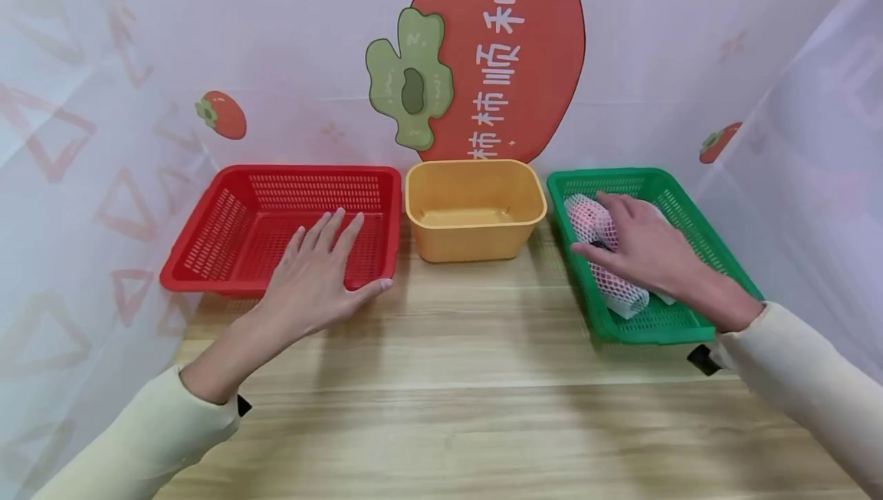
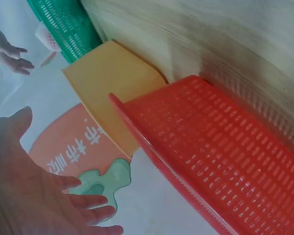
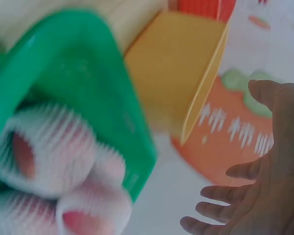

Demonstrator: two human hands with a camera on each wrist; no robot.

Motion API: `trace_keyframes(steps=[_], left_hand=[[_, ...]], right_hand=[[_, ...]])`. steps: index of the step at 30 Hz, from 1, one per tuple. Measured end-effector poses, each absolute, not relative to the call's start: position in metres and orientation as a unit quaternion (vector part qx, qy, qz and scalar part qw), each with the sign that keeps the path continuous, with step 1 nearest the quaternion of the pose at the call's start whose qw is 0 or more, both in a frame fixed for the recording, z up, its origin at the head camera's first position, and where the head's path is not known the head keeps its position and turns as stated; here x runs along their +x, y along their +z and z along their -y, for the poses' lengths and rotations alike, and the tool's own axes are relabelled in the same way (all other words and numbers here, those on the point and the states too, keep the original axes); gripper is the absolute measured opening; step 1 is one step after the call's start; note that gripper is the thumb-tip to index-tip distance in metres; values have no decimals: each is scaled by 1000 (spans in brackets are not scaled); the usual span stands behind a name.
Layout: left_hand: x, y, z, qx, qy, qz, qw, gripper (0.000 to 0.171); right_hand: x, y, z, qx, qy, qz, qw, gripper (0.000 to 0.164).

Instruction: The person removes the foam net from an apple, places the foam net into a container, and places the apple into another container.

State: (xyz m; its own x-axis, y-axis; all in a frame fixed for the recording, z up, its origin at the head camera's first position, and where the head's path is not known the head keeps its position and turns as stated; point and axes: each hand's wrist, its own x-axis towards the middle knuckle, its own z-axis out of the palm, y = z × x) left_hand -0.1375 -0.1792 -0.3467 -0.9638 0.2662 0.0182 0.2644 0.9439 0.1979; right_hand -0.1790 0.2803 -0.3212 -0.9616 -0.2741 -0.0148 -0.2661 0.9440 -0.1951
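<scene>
My left hand [image 1: 310, 285] hovers over the front right part of the red basket [image 1: 244, 251], fingers spread and holding nothing. The left wrist view also shows that hand [image 2: 34, 186] with its palm bare. On the other side, my right hand [image 1: 651, 251] is above the green basket [image 1: 690, 216], thumb apart from the fingers, with nothing in its grasp. Several pinkish-red round fruits in white foam nets [image 1: 617, 291] lie in the green basket, partly hidden by the hand. One netted fruit [image 3: 59, 152] appears large and blurred in the right wrist view.
A yellow rectangular bin [image 1: 476, 243] stands between the two baskets on the light wooden table [image 1: 448, 423]. Behind them hangs a white cloth [image 1: 303, 63] printed with persimmons and writing; similar cloth walls close off both sides.
</scene>
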Motion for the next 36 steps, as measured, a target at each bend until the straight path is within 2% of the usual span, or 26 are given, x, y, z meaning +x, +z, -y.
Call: trace_keyframes(steps=[5, 12, 26, 36], left_hand=[[-130, -344, 175, 148, 120, -982, -5, 107], [-122, -347, 167, 160, 135, -978, -3, 106], [-108, -362, 148, 189, 172, -967, 8, 106], [-99, -372, 138, 199, 208, -957, 24, 103]], right_hand=[[-194, -317, -314, -93, -80, -992, 43, 116], [-209, -322, -343, -81, -74, -991, 73, 121], [-240, -339, -361, -58, -73, -984, 151, 129], [-255, -354, -369, -35, -86, -980, 178, 129]])
